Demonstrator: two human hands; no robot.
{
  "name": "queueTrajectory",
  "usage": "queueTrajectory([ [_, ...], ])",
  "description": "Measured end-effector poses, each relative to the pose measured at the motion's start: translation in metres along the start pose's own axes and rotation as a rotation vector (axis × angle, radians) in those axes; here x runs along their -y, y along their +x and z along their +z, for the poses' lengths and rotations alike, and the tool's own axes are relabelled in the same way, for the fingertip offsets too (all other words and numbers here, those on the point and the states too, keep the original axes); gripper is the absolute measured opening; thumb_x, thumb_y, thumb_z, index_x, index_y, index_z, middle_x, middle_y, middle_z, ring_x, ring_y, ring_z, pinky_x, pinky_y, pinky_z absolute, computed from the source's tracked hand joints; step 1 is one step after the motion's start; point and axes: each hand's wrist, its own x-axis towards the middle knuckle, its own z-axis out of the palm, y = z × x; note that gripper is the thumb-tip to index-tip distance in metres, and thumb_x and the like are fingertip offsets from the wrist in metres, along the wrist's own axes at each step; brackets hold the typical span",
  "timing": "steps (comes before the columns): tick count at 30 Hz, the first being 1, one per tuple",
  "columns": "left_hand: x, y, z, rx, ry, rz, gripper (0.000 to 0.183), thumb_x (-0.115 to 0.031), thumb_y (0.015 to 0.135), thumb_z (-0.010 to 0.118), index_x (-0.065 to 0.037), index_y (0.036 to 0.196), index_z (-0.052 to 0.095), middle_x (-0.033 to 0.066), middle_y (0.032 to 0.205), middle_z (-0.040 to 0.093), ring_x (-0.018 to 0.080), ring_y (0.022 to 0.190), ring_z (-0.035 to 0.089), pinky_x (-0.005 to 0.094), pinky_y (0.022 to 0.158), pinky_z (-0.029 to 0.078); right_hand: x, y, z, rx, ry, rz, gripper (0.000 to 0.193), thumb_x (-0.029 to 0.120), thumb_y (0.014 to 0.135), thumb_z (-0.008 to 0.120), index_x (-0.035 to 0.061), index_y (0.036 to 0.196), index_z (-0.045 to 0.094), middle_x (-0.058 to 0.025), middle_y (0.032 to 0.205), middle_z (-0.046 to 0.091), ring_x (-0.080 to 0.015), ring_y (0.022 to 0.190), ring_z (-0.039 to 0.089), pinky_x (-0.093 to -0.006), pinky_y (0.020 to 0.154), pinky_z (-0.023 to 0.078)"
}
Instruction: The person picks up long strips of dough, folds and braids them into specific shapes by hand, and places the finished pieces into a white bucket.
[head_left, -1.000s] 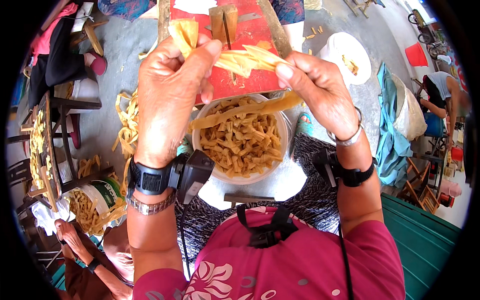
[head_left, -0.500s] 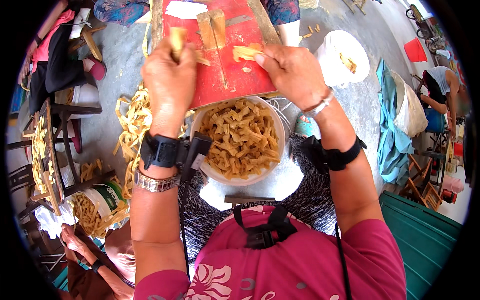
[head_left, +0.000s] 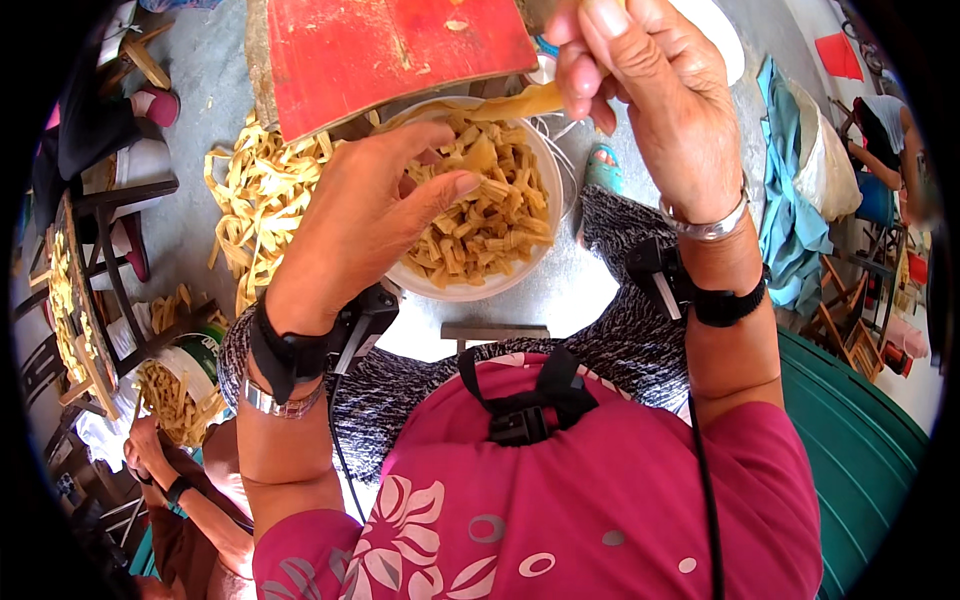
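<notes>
My right hand (head_left: 665,110), raised beyond the bucket's far right side, is closed on a long, flat yellow strip (head_left: 520,103). The strip stretches leftward over the far rim. Over the left part of the white bucket (head_left: 478,292), my left hand (head_left: 365,205) has its thumb and fingers apart and holds nothing. Short folded yellow-brown pieces (head_left: 480,235) fill the bucket. Just past my left thumb, a paler piece (head_left: 481,155) shows above the others. Beyond the bucket stands a red-topped board (head_left: 390,55) with small scraps on it.
Long loose strips (head_left: 265,200) heap on the floor at left. A slatted bench (head_left: 75,300) carries more pieces, near another person's hands (head_left: 145,450) and a tub of strips (head_left: 180,400). At right lie a teal cloth (head_left: 790,200) and a green lidded bin (head_left: 850,440).
The view has shifted down the board. My left hand has come back from the board to the bucket, letting go of its folded piece. My right hand now draws out a long strip.
</notes>
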Motion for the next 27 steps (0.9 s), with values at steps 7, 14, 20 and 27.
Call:
queueTrajectory([
  [7, -0.01, -0.002, 0.019, 0.04, -1.087, -0.349, 0.044, -0.039, 0.096, 0.041, 0.002, 0.101, 0.056, 0.0129, 0.093, 0.064, 0.0189, 0.076, 0.064, 0.028, 0.068, 0.052, -0.019, -0.027, 0.023, 0.265, -0.356, -0.397, 0.028, 0.02, 0.091, 0.053, -0.003, 0.108, 0.053, -0.01, 0.077, 0.056, -0.0205, 0.061, 0.054, -0.0299, 0.055, 0.044],
  [14, 0.003, 0.0, 0.032, -0.095, -1.364, -0.518, 0.037, -0.033, 0.097, 0.04, 0.002, 0.101, 0.051, 0.0086, 0.076, 0.059, 0.0141, 0.062, 0.058, 0.0284, 0.06, 0.051, -0.027, -0.061, 0.044, 0.612, -0.105, -0.05, 0.021, 0.021, 0.09, 0.052, 0.0039, 0.102, 0.052, -0.0154, 0.08, 0.052, -0.0341, 0.072, 0.053, -0.0399, 0.063, 0.043],
  [20, -0.012, -0.007, 0.02, -0.005, -0.729, -0.145, 0.027, -0.025, 0.09, 0.052, -0.002, 0.076, 0.054, -0.0005, 0.059, 0.047, 0.0063, 0.054, 0.045, 0.0238, 0.047, 0.037, -0.028, -0.052, 0.033, 0.161, -0.091, -0.138, 0.023, 0.021, 0.095, 0.037, 0.0018, 0.093, 0.049, -0.0157, 0.09, 0.057, -0.0266, 0.086, 0.053, -0.0378, 0.078, 0.043],
  [27, -0.028, -0.023, 0.0, 0.172, -0.545, 0.123, 0.009, -0.007, 0.085, 0.049, 0.0, 0.088, 0.056, 0.0006, 0.065, 0.049, 0.0087, 0.059, 0.044, 0.0233, 0.053, 0.037, -0.035, -0.035, 0.046, -0.025, 0.075, -0.073, 0.028, 0.025, 0.097, 0.032, 0.0011, 0.09, 0.045, -0.0172, 0.093, 0.056, -0.0235, 0.09, 0.053, -0.0337, 0.081, 0.043],
])
